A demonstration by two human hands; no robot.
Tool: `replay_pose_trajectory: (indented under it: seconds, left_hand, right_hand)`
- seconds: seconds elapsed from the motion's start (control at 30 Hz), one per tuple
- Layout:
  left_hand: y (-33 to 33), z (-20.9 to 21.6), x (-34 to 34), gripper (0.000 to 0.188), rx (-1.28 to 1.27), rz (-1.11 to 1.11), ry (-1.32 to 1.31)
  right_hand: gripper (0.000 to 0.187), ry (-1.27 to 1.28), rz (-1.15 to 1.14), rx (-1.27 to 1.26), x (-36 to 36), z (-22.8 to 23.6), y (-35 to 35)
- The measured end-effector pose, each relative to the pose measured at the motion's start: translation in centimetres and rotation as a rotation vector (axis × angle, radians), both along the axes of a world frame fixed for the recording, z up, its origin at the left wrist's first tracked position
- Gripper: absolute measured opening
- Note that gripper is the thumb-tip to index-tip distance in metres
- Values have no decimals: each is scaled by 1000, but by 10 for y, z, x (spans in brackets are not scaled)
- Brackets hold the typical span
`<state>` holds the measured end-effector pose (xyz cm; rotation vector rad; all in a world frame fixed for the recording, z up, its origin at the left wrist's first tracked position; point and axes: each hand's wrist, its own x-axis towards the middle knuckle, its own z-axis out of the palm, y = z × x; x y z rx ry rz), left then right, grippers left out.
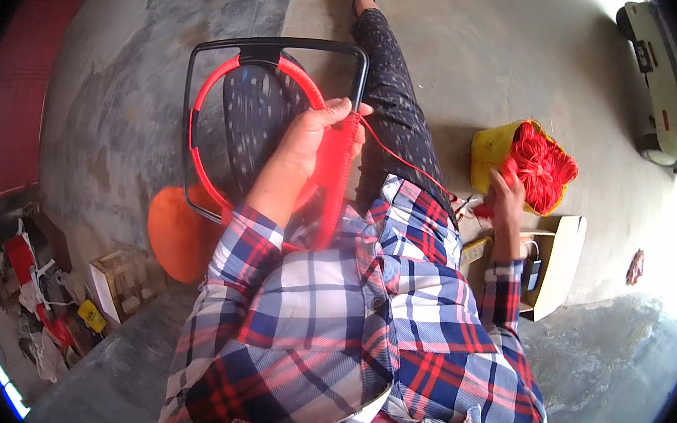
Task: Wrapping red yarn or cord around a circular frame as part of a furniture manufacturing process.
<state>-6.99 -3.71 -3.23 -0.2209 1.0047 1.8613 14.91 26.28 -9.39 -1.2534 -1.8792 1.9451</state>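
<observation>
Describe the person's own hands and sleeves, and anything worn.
The left sleeve and right sleeve are navy, white and red plaid, ending short of the wrists. The left hand shows no glove. The right hand is ungloved too; blur hides whether the red patch at its fingers is worn.

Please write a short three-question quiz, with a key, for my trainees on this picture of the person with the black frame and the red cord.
1. Which hand grips the black frame?
2. True or false: the container holding the red cord bundle is blue.
3. The shirt is: a) polka-dotted, b) floral, c) checked.

Key:
1. The left hand.
2. False; it is yellow.
3. c) checked.
</observation>
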Motion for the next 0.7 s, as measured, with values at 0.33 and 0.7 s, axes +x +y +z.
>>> replay_pose_trajectory:
  seconds: [0.33,0.7]
  left_hand:
    - [9,-2,9,38,-69,-46,-33]
    - [4,-12,17,12,-31,-29,84]
  right_hand:
    - [21,74,747,-436,-128,66,-107]
    - [16,159,585,-352,-91,62,-119]
